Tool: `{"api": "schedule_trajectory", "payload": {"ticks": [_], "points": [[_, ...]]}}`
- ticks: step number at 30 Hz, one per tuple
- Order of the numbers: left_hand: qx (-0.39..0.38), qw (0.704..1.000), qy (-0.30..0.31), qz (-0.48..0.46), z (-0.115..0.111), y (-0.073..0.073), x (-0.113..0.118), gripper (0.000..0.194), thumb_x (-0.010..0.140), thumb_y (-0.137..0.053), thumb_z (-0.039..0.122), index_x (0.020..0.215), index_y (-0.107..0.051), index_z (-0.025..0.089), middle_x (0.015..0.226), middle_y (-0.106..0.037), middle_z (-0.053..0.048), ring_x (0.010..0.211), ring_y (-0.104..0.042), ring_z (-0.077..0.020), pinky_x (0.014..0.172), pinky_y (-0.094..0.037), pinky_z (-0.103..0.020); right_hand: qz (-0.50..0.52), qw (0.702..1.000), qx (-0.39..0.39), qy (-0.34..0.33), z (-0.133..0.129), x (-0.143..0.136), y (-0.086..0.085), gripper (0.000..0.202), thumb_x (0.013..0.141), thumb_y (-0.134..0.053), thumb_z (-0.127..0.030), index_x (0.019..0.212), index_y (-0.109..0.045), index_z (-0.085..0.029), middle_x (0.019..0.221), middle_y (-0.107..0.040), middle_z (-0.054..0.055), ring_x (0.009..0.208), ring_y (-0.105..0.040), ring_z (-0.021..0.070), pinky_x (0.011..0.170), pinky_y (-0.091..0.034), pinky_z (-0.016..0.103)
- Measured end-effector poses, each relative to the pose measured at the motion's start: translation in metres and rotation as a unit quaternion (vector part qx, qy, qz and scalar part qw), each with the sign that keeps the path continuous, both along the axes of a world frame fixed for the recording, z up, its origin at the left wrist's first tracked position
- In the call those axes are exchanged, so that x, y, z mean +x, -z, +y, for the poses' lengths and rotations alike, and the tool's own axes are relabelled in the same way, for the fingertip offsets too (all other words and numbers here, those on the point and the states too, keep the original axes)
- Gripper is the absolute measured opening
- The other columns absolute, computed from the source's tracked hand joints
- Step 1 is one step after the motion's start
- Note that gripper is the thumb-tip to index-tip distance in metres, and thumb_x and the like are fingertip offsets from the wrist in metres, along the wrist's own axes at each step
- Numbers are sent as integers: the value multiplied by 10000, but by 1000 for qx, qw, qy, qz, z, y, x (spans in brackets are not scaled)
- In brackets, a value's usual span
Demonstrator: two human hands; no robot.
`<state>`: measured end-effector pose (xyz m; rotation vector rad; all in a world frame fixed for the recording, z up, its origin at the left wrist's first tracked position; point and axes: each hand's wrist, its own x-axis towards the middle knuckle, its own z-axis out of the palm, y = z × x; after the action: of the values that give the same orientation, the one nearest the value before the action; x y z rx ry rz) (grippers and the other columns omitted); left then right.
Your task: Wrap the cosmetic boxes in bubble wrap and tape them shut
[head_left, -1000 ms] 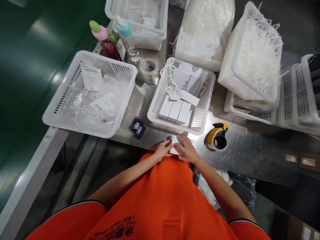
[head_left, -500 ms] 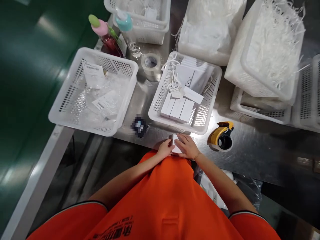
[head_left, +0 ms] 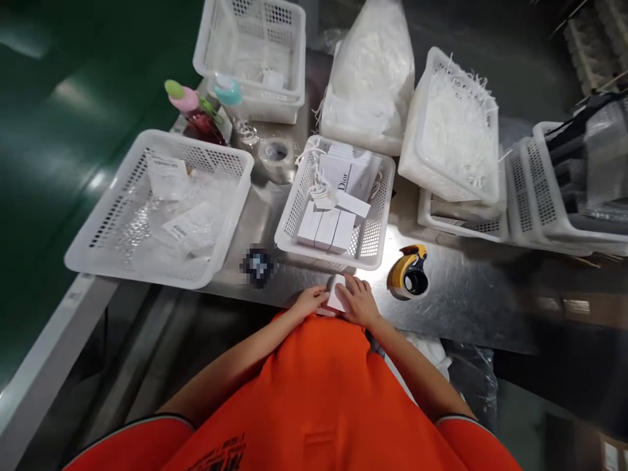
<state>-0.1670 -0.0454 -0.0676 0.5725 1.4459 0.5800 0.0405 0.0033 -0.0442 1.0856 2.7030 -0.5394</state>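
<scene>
Small white box [head_left: 336,293]: one, at the near edge of the steel table [head_left: 471,288], just in front of the orange shirt [head_left: 314,392], between both hands.

Far left: white basket [head_left: 228,219], holding clear-wrapped packets with printed labels.

Next: dark object [head_left: 258,265], blurred, not identifiable; clear tape roll [head_left: 282,171] beyond it.

Left hand [head_left: 310,301]: fingers together against the box's left side. As judged, it serves best as a steady stop, pressing lightly so the walls do not bow.

Centre: middle basket [head_left: 386,203], holding white cartons [head_left: 324,229] side by side; near the box, apart from it.

Right hand [head_left: 361,301]: clamps the box's right side; thumb placement cannot be told. Flat, even pressure probably keeps the edges square and the white face unmarked.

Right: yellow tape dispenser [head_left: 401,271], near the right hand, untouched.
</scene>
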Motion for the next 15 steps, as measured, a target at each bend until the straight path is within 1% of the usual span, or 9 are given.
{"api": "schedule_trajectory", "payload": {"ticks": [2, 4, 6, 7, 10, 12, 14, 15], "points": [[-21, 1000, -19, -9, 0, -3, -6, 477, 809, -750, 385, 1218, -683, 150, 1122, -742, -134, 856, -731, -214, 722, -579, -304, -35, 996, 17, 78, -10, 24, -5, 767, 760, -742, -431, 1452, -519, -188, 1576, -402, 234, 1361, -422, 417, 1096, -359, 564], [-21, 999, -44, -3, -2, -8, -19, 430, 819, -730, 356, 1189, -686, 141, 1124, -737, -146, 841, -731, -208, 709, -573, -303, -57, 982, 54, 173, -20, 54, -5, 716, 779, -700, -442, 1420, -533, -173, 1540, -441, 241, 1325, -461, 415, 1067, -384, 564], [-8, 997, -75, 13, -5, -11, -38, 362, 833, -692, 319, 1148, -694, 140, 1089, -744, -134, 847, -729, -202, 719, -570, -297, -67, 958, 97, 262, -29, 81, 2, 686, 796, -656, -461, 1396, -535, -150, 1519, -453, 252, 1305, -484, 421, 1032, -413, 570], [3, 996, -87, 33, -8, -12, -50, 335, 839, -670, 303, 1130, -698, 140, 1062, -748, -126, 848, -728, -200, 725, -570, -297, -65, 948, 111, 290, -33, 93, 7, 688, 794, -647, -463, 1393, -531, -143, 1510, -459, 255, 1295, -496, 424, 1021, -422, 573], [54, 981, -110, 148, -17, -12, -88, 275, 838, -614, 273, 1062, -711, 148, 1016, -756, -112, 849, -726, -210, 760, -579, -320, -29, 933, 134, 332, -45, 113, 23, 692, 794, -623, -492, 1386, -533, -145, 1473, -483, 265, 1278, -514, 447, 1000, -435, 603], [102, 957, -118, 243, -21, -11, -112, 253, 846, -581, 278, 1026, -714, 161, 1004, -762, -106, 856, -727, -218, 811, -582, -344, 23, 925, 151, 346, -51, 117, 29, 666, 802, -608, -531, 1361, -560, -173, 1455, -486, 265, 1285, -500, 479, 997, -419, 662], [140, 929, -113, 323, -23, -10, -132, 246, 862, -554, 280, 1023, -708, 175, 988, -764, -96, 864, -728, -220, 855, -581, -360, 76, 912, 180, 361, -56, 115, 28, 607, 810, -616, -547, 1325, -594, -226, 1472, -461, 248, 1327, -446, 520, 1013, -357, 749], [151, 918, -110, 351, -23, -11, -140, 245, 866, -546, 273, 1028, -703, 179, 987, -760, -97, 871, -726, -223, 876, -579, -372, 94, 903, 197, 369, -56, 112, 24, 574, 814, -629, -543, 1308, -606, -253, 1485, -442, 238, 1349, -410, 541, 1017, -318, 790]]}}
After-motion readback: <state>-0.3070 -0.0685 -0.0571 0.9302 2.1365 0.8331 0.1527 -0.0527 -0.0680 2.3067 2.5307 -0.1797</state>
